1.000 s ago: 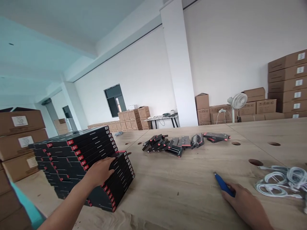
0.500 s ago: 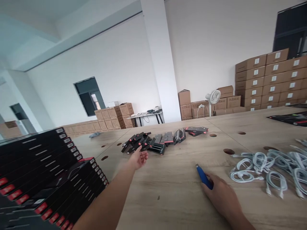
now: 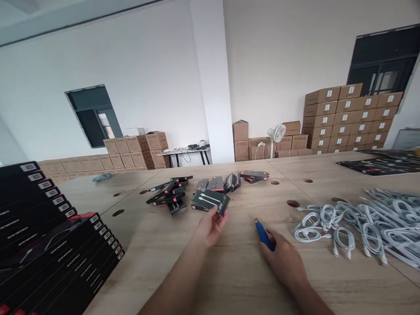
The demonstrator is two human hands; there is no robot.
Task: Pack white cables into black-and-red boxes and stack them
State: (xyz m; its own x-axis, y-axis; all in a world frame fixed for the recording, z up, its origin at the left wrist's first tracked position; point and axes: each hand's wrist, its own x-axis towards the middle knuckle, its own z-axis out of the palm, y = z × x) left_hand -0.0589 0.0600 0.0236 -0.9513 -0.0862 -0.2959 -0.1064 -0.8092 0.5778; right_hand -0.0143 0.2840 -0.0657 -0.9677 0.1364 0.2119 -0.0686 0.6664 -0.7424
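My left hand is closed on the near end of a small black box with a white cable pictured on its face. That box is tilted up over another dark box on the table. My right hand lies low over the tabletop, wrapped round a blue utility knife whose tip points away from me. Left of the held box is a loose heap of similar black boxes. More flat boxes lie just behind it.
Tall stacks of black boxes stand at the left. Coiled white cables spread over the right side of the wooden table, which has round holes. Flat black printed sheets lie at the far right. A white fan and cartons are beyond.
My left hand has taken hold of a black box and moved right with it, away from the heap. My right hand still grips the knife. The view has turned rightward.
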